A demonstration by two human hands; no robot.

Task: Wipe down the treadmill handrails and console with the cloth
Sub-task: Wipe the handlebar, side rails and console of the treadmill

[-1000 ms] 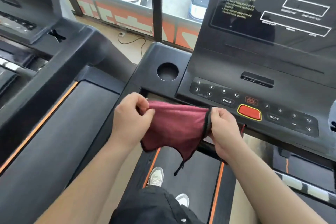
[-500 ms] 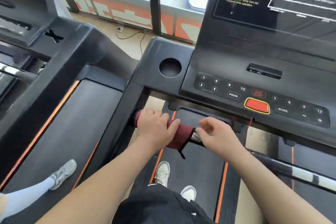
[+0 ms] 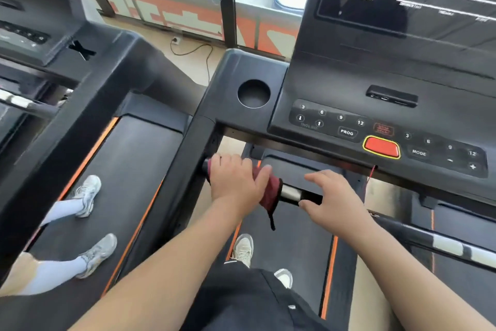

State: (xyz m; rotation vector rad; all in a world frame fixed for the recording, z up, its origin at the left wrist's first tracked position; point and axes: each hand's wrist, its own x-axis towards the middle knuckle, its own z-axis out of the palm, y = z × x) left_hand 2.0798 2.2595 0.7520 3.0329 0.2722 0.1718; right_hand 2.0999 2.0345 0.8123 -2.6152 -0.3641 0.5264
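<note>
The left hand point(image 3: 236, 183) had gone from stretching the cloth point(image 3: 271, 192) to clamping it round the front handrail point(image 3: 292, 193), fingers closed; the right hand point(image 3: 332, 196) had let go, fingers apart over the bar. Wiping had begun. The console point(image 3: 375, 105) looked untouched; the rail beneath the cloth was hidden

There were two hands: the left hand point(image 3: 236, 183) and the right hand point(image 3: 332, 196). There was one red cloth point(image 3: 269, 192) and one handrail point(image 3: 300, 195). There was one console point(image 3: 349, 83) with one red button point(image 3: 381, 147) and one round cup hole point(image 3: 253, 93). Four shoes showed. Two cars stood outside.
</note>
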